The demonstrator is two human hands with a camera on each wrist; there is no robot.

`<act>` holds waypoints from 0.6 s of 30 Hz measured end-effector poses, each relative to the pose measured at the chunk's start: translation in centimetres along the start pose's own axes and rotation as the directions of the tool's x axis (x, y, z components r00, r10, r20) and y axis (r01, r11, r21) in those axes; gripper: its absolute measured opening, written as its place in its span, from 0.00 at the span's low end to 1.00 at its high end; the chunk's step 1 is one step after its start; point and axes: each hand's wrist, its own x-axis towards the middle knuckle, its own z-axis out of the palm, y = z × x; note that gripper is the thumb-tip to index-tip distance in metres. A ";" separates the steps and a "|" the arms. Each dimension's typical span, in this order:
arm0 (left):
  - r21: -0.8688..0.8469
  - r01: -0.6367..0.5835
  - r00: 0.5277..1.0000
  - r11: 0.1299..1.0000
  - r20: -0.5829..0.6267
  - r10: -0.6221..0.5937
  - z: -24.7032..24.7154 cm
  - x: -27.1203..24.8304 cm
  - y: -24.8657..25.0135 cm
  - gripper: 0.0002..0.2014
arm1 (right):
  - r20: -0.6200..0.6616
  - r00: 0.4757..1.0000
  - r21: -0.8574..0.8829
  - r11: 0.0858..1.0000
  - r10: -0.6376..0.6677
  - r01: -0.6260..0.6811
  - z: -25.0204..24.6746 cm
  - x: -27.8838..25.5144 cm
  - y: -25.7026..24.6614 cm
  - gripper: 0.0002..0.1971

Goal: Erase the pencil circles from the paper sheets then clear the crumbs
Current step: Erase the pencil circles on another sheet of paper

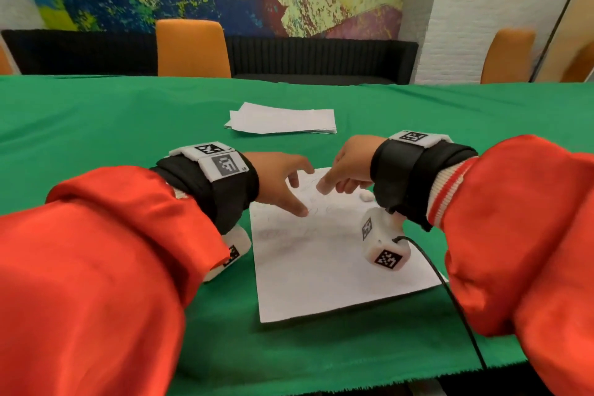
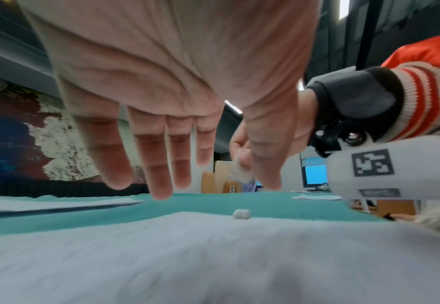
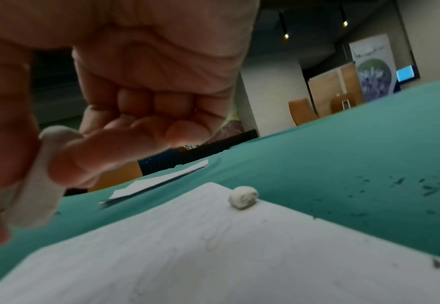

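The right hand (image 1: 345,167) pinches a white eraser (image 3: 35,185) between thumb and forefinger, with the other fingers curled in, and it hangs just above the far part of the paper sheet (image 1: 324,254). The left hand (image 1: 279,183) is spread, fingers straight and pointing down to the same sheet; in the left wrist view its fingertips (image 2: 161,189) look close to the paper, but I cannot tell if they already touch it. Faint pencil lines show on the sheet near both hands, so the erasing seems not finished.

To do this step well, I think the left hand should press the sheet flat close to the marks, and the eraser should rub in short strokes away from that hand, so the thin paper does not wrinkle or slide on the green cloth of the worktop (image 1: 96,125).

A small white lump (image 3: 243,197), maybe a broken eraser piece, lies at the far right edge of the sheet. Dark crumbs (image 3: 405,187) are scattered on the cloth beside it. A stack of other sheets (image 1: 283,120) waits farther back, well apart. The black cable (image 1: 456,299) of the right wrist camera crosses the sheet's near corner and may drag it.
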 end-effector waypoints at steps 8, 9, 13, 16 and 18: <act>-0.067 -0.075 0.976 0.995 -0.212 0.059 -0.4 0.8 3.4 0.08 | 0.094 0.996 0.247 0.969 0.005 -0.029 -1.3 -0.5 0.2 0.11; -0.077 -0.069 0.981 0.995 -0.187 0.053 -0.3 0.8 3.2 0.07 | 0.098 0.995 0.251 0.967 0.015 -0.039 -1.2 -0.3 0.8 0.13; -0.028 -0.016 0.996 0.999 -0.088 0.014 0.1 0.4 2.9 0.07 | 0.085 0.994 -0.150 0.988 0.062 -0.049 -0.2 -0.5 2.5 0.14; 0.087 -0.025 0.996 0.996 -0.078 0.032 0.0 0.4 3.2 0.12 | 0.127 0.989 -0.431 0.902 0.079 -0.017 0.7 -0.7 2.9 0.21; 0.081 -0.025 0.997 0.996 -0.071 0.031 -0.2 0.4 3.6 0.12 | 0.198 0.975 -0.485 0.875 0.100 0.008 1.2 -0.5 3.0 0.23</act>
